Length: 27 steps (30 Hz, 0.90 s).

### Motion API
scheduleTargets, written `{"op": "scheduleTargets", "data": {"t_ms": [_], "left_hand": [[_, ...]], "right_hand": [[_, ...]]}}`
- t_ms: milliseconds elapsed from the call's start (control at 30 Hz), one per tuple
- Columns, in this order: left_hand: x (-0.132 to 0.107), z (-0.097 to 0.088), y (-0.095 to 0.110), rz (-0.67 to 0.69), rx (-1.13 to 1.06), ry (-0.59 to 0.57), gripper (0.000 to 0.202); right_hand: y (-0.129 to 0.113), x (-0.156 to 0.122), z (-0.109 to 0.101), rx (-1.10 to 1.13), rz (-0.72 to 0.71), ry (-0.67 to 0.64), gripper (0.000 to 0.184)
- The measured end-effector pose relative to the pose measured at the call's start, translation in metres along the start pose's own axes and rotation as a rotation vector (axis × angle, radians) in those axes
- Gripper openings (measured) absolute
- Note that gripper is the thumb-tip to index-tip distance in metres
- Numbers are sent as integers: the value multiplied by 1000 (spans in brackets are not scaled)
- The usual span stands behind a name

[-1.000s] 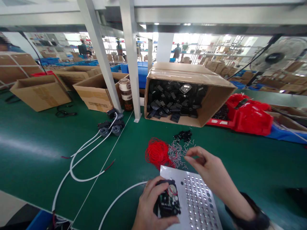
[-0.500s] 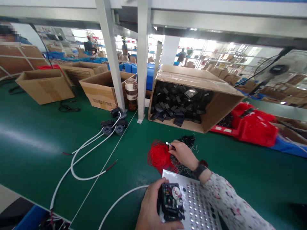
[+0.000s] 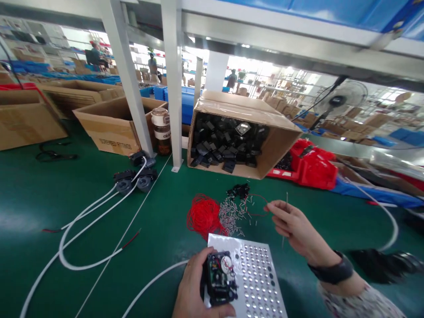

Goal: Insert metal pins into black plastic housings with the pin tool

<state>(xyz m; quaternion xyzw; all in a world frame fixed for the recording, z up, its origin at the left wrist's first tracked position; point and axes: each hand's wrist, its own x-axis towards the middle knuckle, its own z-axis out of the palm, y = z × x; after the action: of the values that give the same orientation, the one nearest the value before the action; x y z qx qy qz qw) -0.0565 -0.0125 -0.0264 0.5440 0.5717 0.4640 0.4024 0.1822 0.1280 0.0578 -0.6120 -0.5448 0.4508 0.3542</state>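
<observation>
My left hand (image 3: 194, 289) grips a small black device (image 3: 218, 278) with an open face showing a white disc and wiring, resting on a perforated metal plate (image 3: 256, 276). My right hand (image 3: 296, 229) is raised above the green table, pinching a thin red wire (image 3: 255, 205) that loops back toward the pile; a thin pin-like end sticks up by the fingers. A tangle of red wires (image 3: 203, 216) lies just beyond the plate, with a heap of small metal pins (image 3: 232, 214) and black parts (image 3: 239, 191) beside it.
A tipped cardboard box (image 3: 274, 141) of black parts lies ahead. Red bins (image 3: 314, 170) sit to its right. White cables (image 3: 89, 216) with black units (image 3: 132, 179) run left. Posts (image 3: 174, 84), a jar (image 3: 161, 132), more boxes (image 3: 109, 126) and a fan (image 3: 341, 99) stand behind.
My right hand reached to the red wire tangle, then drew back to the right holding one red wire. The left hand kept hold of the black device.
</observation>
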Motion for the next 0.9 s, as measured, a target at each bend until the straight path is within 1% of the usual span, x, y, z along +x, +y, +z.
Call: {"op": "scheduleTargets", "data": {"t_ms": [133,233,300,367,400,467,567,667,733,800,867,900], "left_hand": [[0,0,0,-34,6,-11,85],[0,-2,2,-65,-35,-35,78],[0,-3,5,-87,-82,-39,75],[0,-4,9,-113,-153,-32,76],[0,-4,11,-130,-188,-37,77],[0,-4,17,-162,-245,-58,79],[1,0,30,-194,-315,-122,83],[3,8,42,-188,-353,-181,84],[6,14,47,-168,-318,-184,81],[9,20,50,-159,-263,-161,75],[12,25,51,-177,-231,-141,72],[13,26,50,-188,-229,-129,74]], "right_hand": [[53,-24,-43,-12,108,218,49],[85,-33,-74,-107,107,355,49],[94,-32,-90,-204,54,382,45],[92,-24,-98,-311,-30,344,39],[89,-17,-99,-364,-72,302,36],[83,2,-93,-459,-136,205,26],[77,31,-75,-596,-181,97,14],[78,49,-58,-723,-201,28,11],[79,50,-51,-783,-223,0,13],[76,46,-48,-819,-260,4,14],[67,38,-50,-835,-304,31,14],[60,33,-52,-836,-328,42,14]]}}
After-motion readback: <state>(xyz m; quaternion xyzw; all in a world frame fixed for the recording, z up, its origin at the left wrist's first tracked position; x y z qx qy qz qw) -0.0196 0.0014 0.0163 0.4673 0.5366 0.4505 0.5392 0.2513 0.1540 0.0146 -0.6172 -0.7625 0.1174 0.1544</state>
